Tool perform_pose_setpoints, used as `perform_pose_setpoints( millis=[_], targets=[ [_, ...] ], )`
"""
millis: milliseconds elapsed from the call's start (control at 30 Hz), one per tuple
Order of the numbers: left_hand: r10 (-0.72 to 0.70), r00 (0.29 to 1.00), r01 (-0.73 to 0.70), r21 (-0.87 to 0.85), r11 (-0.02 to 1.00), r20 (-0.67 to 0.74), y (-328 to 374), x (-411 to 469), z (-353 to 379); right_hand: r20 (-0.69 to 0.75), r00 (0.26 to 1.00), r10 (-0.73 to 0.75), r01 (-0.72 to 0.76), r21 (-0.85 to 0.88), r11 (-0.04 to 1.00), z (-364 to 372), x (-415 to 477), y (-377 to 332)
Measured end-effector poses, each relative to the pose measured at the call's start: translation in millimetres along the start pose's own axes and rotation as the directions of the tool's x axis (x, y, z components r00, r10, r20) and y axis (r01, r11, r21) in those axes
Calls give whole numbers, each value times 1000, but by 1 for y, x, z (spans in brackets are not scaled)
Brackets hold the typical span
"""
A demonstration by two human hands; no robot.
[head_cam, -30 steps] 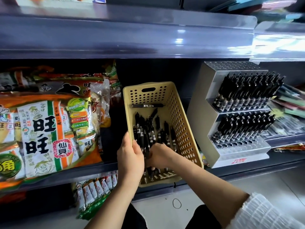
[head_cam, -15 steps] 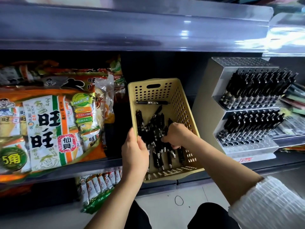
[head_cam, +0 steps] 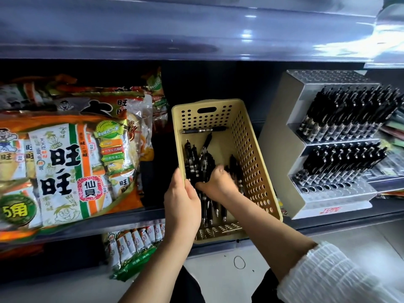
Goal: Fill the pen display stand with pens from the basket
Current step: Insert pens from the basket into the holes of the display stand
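In the basket [head_cam: 247,154] on the shelf [head_cam: 131,217], the right hand [head_cam: 216,182] has swept left, curling round pens [head_cam: 192,162]; the left hand [head_cam: 182,200] grips the rim. The stand [head_cam: 275,136] alongside awaits another batch.

a shop: snack bags [head_cam: 72,162] on retail shelving [head_cam: 153,40], stocked pen display stand [head_cam: 332,145].

Basket [head_cam: 247,154]: pale yellow, walls dotted with rows of round holes.
Pens [head_cam: 196,162] in it: black barrels, silver tips.
Stand [head_cam: 275,138]: pale grey sides, clear tiers with grid of round holes, red lettering on white base strip.
Stand pens [head_cam: 349,114]: black, clear-and-silver lower ends.
Snack bag [head_cam: 65,167]: orange and white, green stripes, bold black characters, red-edged label, green round badge.
Sleeve [head_cam: 328,274]: white, fine ribbing.
Shelf edge [head_cam: 175,36]: glossy blue-grey.
Floor [head_cam: 209,270]: light grey.
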State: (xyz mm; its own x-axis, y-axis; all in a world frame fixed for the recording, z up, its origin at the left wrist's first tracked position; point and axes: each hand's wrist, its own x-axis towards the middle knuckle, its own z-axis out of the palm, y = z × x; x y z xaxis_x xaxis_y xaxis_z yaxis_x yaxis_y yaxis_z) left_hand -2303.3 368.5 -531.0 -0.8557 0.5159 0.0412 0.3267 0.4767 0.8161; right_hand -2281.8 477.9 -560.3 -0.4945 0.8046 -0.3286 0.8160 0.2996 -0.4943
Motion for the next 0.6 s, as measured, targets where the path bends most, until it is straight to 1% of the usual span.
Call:
perform_pose_setpoints(
  millis=[100,200,267,367,400,467,533,600],
  targets=[
    [10,1000,-10,13,1000,-2,-1,1,0,96,995,19,-28,87,996,0,1,2],
    [0,1000,0,7,1000,4,-1,3,1,114,992,51,-83,292,953,-12,-4,1],
    [-6,1000,6,-4,1000,7,-1,3,1,134,988,74,-128,459,879,-25,-5,3],
    [-12,1000,12,-9,1000,8,-1,6,3,216,976,41,-187,718,670,-47,-11,2],
    [-10,1000,10,-10,1000,11,0,8,3,217,976,28,-192,788,585,-54,-13,4],
    [-21,1000,22,-24,999,19,3,13,3,215,976,-22,-191,906,378,-69,-17,5],
    [-65,997,67,-43,997,43,6,20,3,198,977,-74,-178,959,220,-83,-24,4],
    [-93,992,98,-65,993,80,10,28,2,172,977,-124,-156,979,132,-94,-30,1]
  ],
)
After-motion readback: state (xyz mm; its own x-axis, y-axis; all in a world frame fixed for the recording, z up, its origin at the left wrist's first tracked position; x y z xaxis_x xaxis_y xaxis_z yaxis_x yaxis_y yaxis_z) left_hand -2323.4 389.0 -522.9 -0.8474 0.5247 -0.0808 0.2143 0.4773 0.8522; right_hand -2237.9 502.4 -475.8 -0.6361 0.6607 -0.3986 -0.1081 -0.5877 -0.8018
